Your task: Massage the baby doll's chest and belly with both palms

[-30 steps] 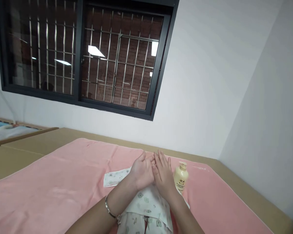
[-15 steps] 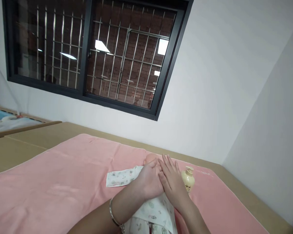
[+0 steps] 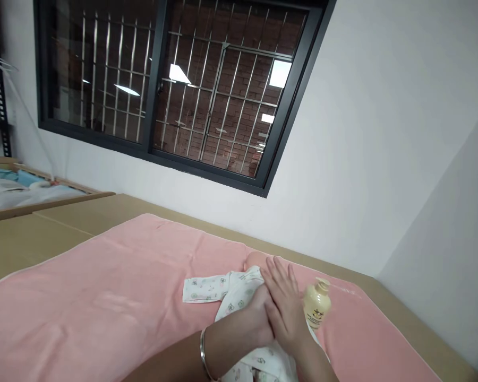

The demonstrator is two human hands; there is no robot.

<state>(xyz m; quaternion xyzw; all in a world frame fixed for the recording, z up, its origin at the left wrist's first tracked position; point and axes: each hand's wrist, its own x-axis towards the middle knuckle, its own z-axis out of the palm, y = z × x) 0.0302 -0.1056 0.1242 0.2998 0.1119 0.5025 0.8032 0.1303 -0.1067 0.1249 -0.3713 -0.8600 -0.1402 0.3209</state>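
Observation:
My left hand (image 3: 259, 322), with a silver bracelet (image 3: 204, 353) on its wrist, presses against my right hand; its fingers are hidden behind that hand. My right hand (image 3: 286, 307) lies flat over it, fingers stretched out and pointing away from me. Below both hands is a small baby-sized figure in a white printed outfit (image 3: 207, 288), one sleeve spread to the left. Its rounded, peach-coloured head (image 3: 255, 260) shows just beyond my hands; the face is hidden. A cream-yellow pump bottle (image 3: 317, 303) stands right of my right hand.
A pink blanket (image 3: 119, 297) covers much of the tan surface (image 3: 63, 223). Behind it rises a white wall with a dark-framed barred window (image 3: 151, 106). At far left are a wood-edged bin with blue and white cloth (image 3: 16, 191) and a black rack (image 3: 2, 101).
My hands have pressed closer together; the left has turned so its palm and fingers no longer show. The view has shifted left, so everything sits farther right in it.

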